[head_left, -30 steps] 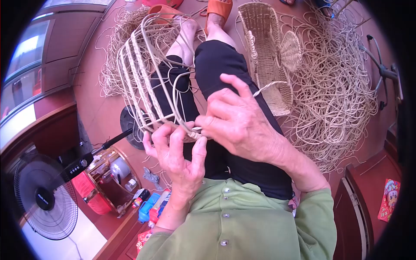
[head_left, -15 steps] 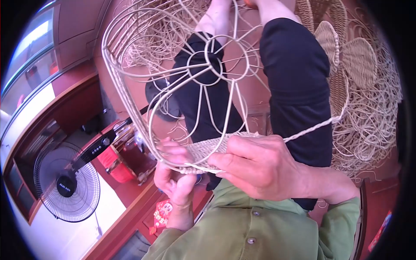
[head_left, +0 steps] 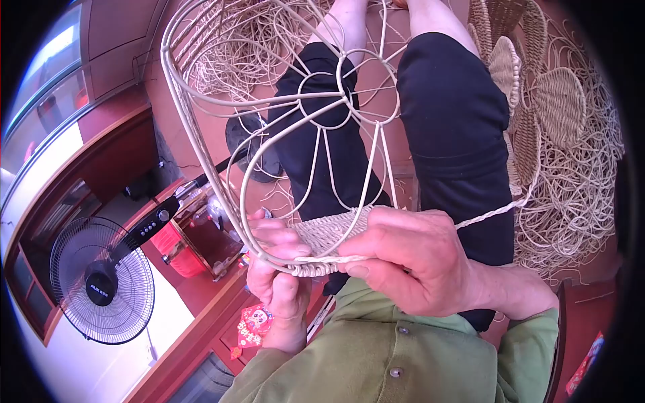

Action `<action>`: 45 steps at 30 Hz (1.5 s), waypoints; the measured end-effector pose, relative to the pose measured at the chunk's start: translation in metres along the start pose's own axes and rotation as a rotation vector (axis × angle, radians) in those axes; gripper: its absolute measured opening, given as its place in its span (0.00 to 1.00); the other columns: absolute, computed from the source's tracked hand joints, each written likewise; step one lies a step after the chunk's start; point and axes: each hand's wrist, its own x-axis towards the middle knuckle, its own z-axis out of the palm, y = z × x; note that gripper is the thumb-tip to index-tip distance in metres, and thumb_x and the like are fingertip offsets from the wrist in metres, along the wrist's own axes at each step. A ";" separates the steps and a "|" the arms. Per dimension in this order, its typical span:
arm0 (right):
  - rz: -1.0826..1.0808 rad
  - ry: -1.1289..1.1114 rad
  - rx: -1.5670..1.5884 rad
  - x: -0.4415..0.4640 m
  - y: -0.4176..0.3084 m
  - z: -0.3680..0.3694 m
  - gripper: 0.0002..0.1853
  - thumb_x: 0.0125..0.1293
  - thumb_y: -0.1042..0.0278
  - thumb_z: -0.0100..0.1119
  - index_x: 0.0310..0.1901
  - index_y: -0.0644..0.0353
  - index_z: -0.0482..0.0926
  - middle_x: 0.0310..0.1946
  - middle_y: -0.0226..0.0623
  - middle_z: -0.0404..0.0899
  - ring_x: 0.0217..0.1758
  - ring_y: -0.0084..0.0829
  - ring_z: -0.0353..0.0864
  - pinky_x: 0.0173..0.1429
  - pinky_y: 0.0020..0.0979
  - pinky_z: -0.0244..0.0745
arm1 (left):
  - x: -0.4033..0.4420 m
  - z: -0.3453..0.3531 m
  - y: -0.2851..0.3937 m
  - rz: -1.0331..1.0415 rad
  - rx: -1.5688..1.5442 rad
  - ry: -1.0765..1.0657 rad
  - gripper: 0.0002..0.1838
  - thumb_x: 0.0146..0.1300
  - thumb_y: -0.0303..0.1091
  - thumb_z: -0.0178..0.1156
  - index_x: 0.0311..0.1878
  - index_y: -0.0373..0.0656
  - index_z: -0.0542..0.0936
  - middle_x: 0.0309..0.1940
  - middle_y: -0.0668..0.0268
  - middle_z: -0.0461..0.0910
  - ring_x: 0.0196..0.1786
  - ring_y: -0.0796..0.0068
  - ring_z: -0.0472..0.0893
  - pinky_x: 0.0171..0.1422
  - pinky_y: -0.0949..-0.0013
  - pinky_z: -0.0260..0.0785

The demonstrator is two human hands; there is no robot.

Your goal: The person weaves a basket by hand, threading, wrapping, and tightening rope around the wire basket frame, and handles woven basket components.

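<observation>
A wire frame (head_left: 304,113) of pale rods, with petal-like loops around a ringed centre, stands over my lap. Woven cord fills its near panel (head_left: 321,232). My left hand (head_left: 281,258) is closed around the rim at the left end of this panel, fingers inside and thumb below. Close beside it on the right, my right hand (head_left: 420,258) pinches a twisted cord (head_left: 494,212) that lies along the rim. From behind that hand the cord runs off to the right over my leg. Wraps of cord cover the rim between both hands.
Woven petal-shaped pieces (head_left: 562,107) lie at the right beside a large heap of loose cord (head_left: 571,195). More cord (head_left: 235,57) is piled at the upper left. A standing fan (head_left: 101,279) and a red container (head_left: 180,250) are at the left.
The frame has shifted slightly right in view. My right hand has moved a little right and its fingers have changed position on the cord, with more wrapped rim showing.
</observation>
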 end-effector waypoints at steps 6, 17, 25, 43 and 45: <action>-0.250 0.015 -0.061 -0.017 -0.025 0.026 0.12 0.51 0.71 0.74 0.37 0.62 0.83 0.21 0.26 0.65 0.17 0.21 0.70 0.18 0.28 0.61 | -0.002 0.000 0.003 0.061 0.036 -0.046 0.19 0.63 0.50 0.66 0.40 0.42 0.87 0.37 0.61 0.84 0.52 0.61 0.76 0.77 0.45 0.51; -0.334 0.129 -0.864 -0.001 -0.025 -0.018 0.15 0.48 0.66 0.70 0.40 0.58 0.85 0.29 0.27 0.70 0.29 0.28 0.74 0.31 0.33 0.66 | 0.002 0.003 0.010 -0.013 0.010 -0.013 0.20 0.60 0.50 0.67 0.40 0.39 0.87 0.34 0.60 0.84 0.46 0.61 0.79 0.81 0.43 0.45; -0.416 -0.084 -0.803 0.002 -0.004 -0.010 0.17 0.57 0.64 0.63 0.48 0.59 0.85 0.38 0.31 0.80 0.36 0.28 0.78 0.35 0.29 0.70 | -0.006 0.005 0.013 -0.041 0.034 0.007 0.19 0.61 0.48 0.66 0.43 0.40 0.85 0.38 0.60 0.85 0.49 0.60 0.79 0.81 0.41 0.47; -0.456 0.063 -0.379 0.016 0.017 0.010 0.07 0.56 0.68 0.66 0.35 0.61 0.81 0.29 0.31 0.79 0.24 0.24 0.76 0.20 0.26 0.67 | -0.007 -0.004 0.007 0.016 0.033 -0.112 0.16 0.67 0.41 0.60 0.47 0.36 0.80 0.48 0.55 0.82 0.58 0.59 0.77 0.80 0.44 0.51; -0.455 0.069 -0.409 0.016 0.013 0.015 0.08 0.55 0.69 0.65 0.34 0.61 0.78 0.27 0.31 0.76 0.23 0.24 0.75 0.19 0.26 0.66 | -0.006 -0.003 0.003 0.049 0.009 -0.125 0.15 0.69 0.41 0.60 0.46 0.37 0.79 0.48 0.55 0.82 0.56 0.60 0.77 0.80 0.45 0.53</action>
